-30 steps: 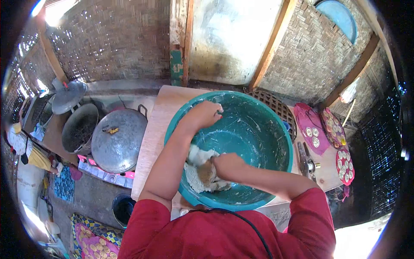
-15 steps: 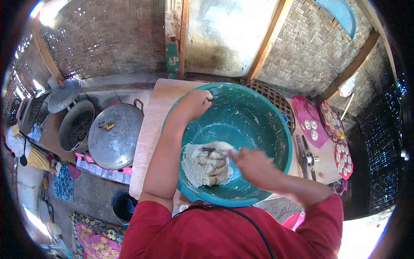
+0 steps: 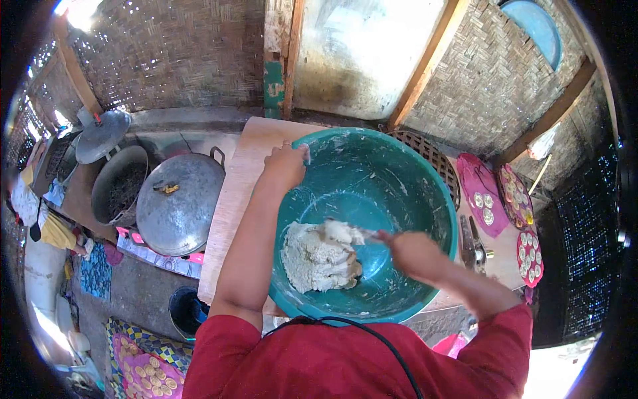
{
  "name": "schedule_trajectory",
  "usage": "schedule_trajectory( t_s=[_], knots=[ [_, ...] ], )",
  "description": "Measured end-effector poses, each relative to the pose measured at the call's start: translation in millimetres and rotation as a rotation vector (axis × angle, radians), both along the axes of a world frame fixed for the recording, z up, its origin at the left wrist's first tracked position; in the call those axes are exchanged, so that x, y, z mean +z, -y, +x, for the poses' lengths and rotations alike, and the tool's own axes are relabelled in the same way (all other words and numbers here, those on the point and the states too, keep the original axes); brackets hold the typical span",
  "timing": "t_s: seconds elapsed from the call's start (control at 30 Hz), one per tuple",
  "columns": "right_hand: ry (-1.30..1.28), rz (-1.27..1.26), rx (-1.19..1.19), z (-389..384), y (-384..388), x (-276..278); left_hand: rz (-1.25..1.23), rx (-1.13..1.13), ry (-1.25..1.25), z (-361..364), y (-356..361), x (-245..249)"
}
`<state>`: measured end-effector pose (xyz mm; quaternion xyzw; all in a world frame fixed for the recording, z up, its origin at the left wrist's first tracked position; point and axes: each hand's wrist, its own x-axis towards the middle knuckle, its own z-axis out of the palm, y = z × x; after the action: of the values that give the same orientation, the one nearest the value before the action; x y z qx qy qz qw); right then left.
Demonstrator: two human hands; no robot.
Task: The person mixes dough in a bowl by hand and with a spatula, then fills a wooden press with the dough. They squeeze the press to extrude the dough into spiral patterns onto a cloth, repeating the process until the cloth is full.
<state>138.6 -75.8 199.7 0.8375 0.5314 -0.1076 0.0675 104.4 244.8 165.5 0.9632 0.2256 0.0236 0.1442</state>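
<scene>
A large green plastic basin holds a mound of pale, crumbly dough at its near left side. My left hand is closed over the basin's upper left rim. In my right hand, above the basin, is a spoon-like utensil with a slim handle. Dough cakes its head, which sits at the upper right of the mound, so its exact shape is hidden. Thin smears of dough coat the basin's inner wall.
The basin stands on a wooden table. A woven basket, metal tools and pink sheets with round pale pieces lie to the right. Leftward are a lidded pot, an open pot and a dark bucket.
My right hand has moved right, drawing the utensil back with a lump of dough on its head. The left hand has shifted down along the basin's rim, and the whole view has shifted slightly.
</scene>
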Motion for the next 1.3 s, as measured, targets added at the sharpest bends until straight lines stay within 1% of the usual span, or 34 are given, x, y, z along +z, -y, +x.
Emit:
schedule_trajectory(
  t_s=[0.07, 0.13, 0.17, 0.2, 0.23, 0.27, 0.33, 0.4, 0.47, 0.5, 0.53, 0.57, 0.6, 0.63, 0.67, 0.73, 0.8, 0.87, 0.9, 0.97, 1.0, 1.07, 1.1, 1.2, 1.3],
  knots=[
    [-0.125, -0.048, -0.084, -14.8, -17.7, -37.1, -0.009, 0.005, -0.029, 2.0, 1.9, 0.2],
    [-0.253, -0.027, 0.013, -37.3, -32.6, -47.1, -0.060, 0.031, -0.016, 10.3, 3.8, 6.1],
    [-0.253, -0.019, 0.011, -45.2, -32.6, -49.5, -0.053, 0.028, -0.016, 10.4, 5.4, 4.2],
    [-0.286, -0.015, 0.059, -52.1, -31.9, -49.4, -0.048, 0.040, 0.050, 9.6, 5.8, -1.9],
    [-0.318, -0.008, 0.110, -54.7, -33.1, -46.2, -0.040, 0.054, 0.118, 10.2, 2.3, -6.4],
    [-0.316, -0.004, 0.116, -54.8, -31.0, -36.4, -0.034, 0.058, 0.120, 11.3, -3.1, -11.3],
    [-0.363, -0.209, 0.154, -56.0, -17.0, -4.2, -0.071, 0.003, 0.262, 11.1, -11.5, -23.8],
    [-0.364, -0.269, 0.152, -42.6, -8.8, 30.7, -0.049, -0.031, 0.213, 11.3, -13.5, -23.0],
    [-0.254, -0.281, 0.215, -32.0, -0.3, 54.7, -0.031, -0.065, 0.170, 9.7, -5.3, -15.1],
    [-0.254, -0.285, 0.213, -34.6, 1.7, 63.4, 0.018, -0.024, 0.175, 6.3, 5.9, -5.2],
    [-0.141, -0.211, 0.221, -38.1, 2.7, 70.3, 0.072, 0.012, 0.178, 6.0, 13.5, 2.6],
    [-0.030, -0.136, 0.226, -40.9, 2.8, 72.1, 0.073, 0.003, 0.175, 8.3, 17.1, 6.2],
    [-0.035, -0.134, 0.217, -42.2, -0.4, 62.5, 0.109, -0.122, 0.288, 10.5, 21.0, 8.0],
    [-0.007, -0.063, 0.185, -42.7, -7.0, 44.0, 0.142, -0.247, 0.401, 13.4, 25.7, 7.8],
    [0.019, 0.007, 0.153, -43.2, -12.9, 26.3, 0.139, -0.256, 0.393, 20.1, 29.9, -2.6],
    [0.007, 0.012, 0.175, -38.2, -26.4, -1.6, -0.134, -0.514, 0.178, 38.2, 35.3, -40.5],
    [0.007, 0.023, 0.211, -40.7, -33.3, -7.3, -0.176, -0.582, -0.094, 42.4, 44.7, -70.0],
    [0.186, 0.155, 0.295, -44.2, -37.6, -2.0, -0.100, -0.521, -0.152, 48.6, 41.5, -120.1],
    [0.190, 0.164, 0.303, -45.8, -39.3, 3.5, -0.091, -0.513, -0.151, 47.1, 42.3, -128.3],
    [0.128, 0.357, 0.465, -48.1, -40.6, 13.0, -0.064, -0.489, -0.167, 42.3, 44.8, -137.4],
    [0.130, 0.365, 0.474, -46.7, -40.5, 9.2, -0.057, -0.480, -0.167, 40.0, 46.1, -137.8],
    [-0.001, 0.398, 0.490, -45.8, -37.0, -5.8, -0.012, -0.559, -0.086, 36.5, 48.9, -138.8],
    [0.000, 0.406, 0.494, -44.6, -34.9, -8.7, -0.070, -0.553, -0.139, 40.3, 48.1, -143.7],
    [0.020, 0.404, 0.476, -40.9, -29.3, -17.5, -0.078, -0.545, -0.119, 46.4, 49.8, -156.2],
    [0.084, 0.369, 0.498, -43.2, -30.6, -36.3, -0.021, -0.548, -0.073, 46.1, 50.7, -162.8]
  ],
)
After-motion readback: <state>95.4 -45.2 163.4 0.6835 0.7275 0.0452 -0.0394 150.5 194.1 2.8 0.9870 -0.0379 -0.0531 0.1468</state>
